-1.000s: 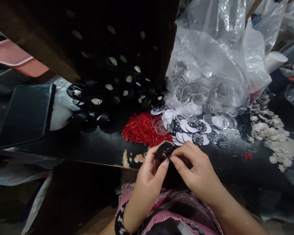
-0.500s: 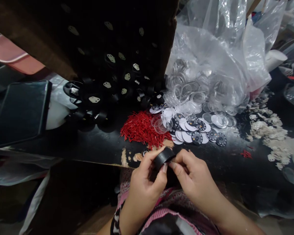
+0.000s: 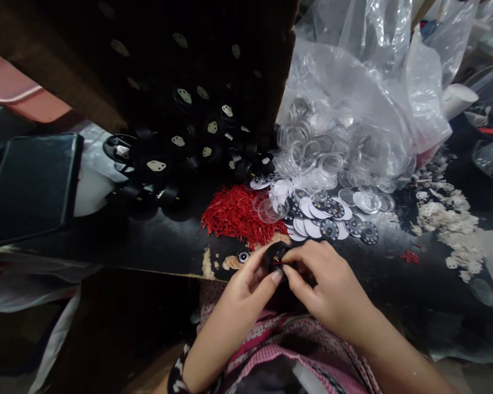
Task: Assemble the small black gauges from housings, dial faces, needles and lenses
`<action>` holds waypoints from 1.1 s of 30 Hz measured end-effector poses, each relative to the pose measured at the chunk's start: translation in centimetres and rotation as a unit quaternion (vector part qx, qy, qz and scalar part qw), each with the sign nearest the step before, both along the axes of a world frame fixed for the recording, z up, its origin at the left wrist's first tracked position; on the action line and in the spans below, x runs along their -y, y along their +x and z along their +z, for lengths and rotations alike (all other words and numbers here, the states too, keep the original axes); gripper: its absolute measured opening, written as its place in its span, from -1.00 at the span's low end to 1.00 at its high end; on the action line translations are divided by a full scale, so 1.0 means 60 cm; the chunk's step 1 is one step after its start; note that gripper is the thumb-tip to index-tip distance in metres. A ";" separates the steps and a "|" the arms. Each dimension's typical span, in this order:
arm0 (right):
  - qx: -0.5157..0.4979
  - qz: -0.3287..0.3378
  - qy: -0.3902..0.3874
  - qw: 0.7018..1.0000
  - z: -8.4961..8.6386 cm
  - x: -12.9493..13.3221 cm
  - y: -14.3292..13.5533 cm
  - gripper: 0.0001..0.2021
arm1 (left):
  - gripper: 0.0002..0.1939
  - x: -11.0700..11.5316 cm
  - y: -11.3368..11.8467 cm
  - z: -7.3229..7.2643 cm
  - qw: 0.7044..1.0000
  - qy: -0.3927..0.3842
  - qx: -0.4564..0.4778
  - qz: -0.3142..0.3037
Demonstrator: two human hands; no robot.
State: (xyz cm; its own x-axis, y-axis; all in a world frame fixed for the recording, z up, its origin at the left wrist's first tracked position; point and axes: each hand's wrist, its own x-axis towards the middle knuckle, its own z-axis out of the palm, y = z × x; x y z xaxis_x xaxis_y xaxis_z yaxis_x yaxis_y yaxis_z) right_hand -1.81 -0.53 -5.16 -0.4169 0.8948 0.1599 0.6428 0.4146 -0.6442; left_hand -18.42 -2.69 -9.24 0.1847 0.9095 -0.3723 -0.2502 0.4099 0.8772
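Above my lap at the table's front edge, my left hand [image 3: 250, 290] is closed around a small black round gauge [image 3: 274, 253], thumb at its near rim. The gauge's dial side is partly visible, tilted up, with a thin red pointer [image 3: 277, 262] across it. My right hand [image 3: 326, 273] pinches at that pointer with thumb and forefinger; the fingertips hide part of the dial. Just beyond lies a heap of red pointers [image 3: 242, 216]. To its right are black-and-white dial discs [image 3: 329, 230], several turned white side up.
Clear round covers [image 3: 308, 156] spill from a plastic bag [image 3: 353, 82]. Off-white small plates [image 3: 447, 219] are heaped at the right. Black round cases [image 3: 168, 194] fill a tipped carton [image 3: 102, 98] at the back left. A dark flat tablet-like object [image 3: 33, 186] lies far left. A small ring [image 3: 243, 256] rests near my left hand.
The gauge has been turned so its dial side now shows instead of its black outer wall. My right fingers have moved from its lower rim onto the dial. The small ring is now fully visible.
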 end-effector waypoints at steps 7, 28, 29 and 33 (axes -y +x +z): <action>0.082 0.028 0.128 0.988 -0.014 -0.013 -0.015 -0.88 | -0.54 0.009 0.006 -0.008 0.998 -0.042 -0.018 0.032; -0.059 -0.178 0.078 0.979 0.009 -0.119 0.073 -0.85 | -0.66 -0.012 0.023 -0.009 0.968 -0.074 0.192 0.142; -0.091 -0.155 0.026 0.983 0.012 -0.096 0.059 -0.84 | -0.66 -0.014 0.023 -0.006 0.968 -0.078 0.201 0.129; -0.106 -0.036 -0.043 0.993 0.007 -0.028 0.008 -0.72 | -0.65 -0.012 0.024 -0.005 0.979 -0.063 0.174 0.083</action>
State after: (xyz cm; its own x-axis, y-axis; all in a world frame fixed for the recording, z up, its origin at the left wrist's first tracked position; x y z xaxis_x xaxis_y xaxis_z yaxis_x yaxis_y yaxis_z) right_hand -1.35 1.15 -4.74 -0.3173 0.9350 0.1587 0.5150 0.3104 -0.7990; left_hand -17.00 -1.98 -9.57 0.1743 0.8887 -0.4240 -0.5977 0.4377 0.6717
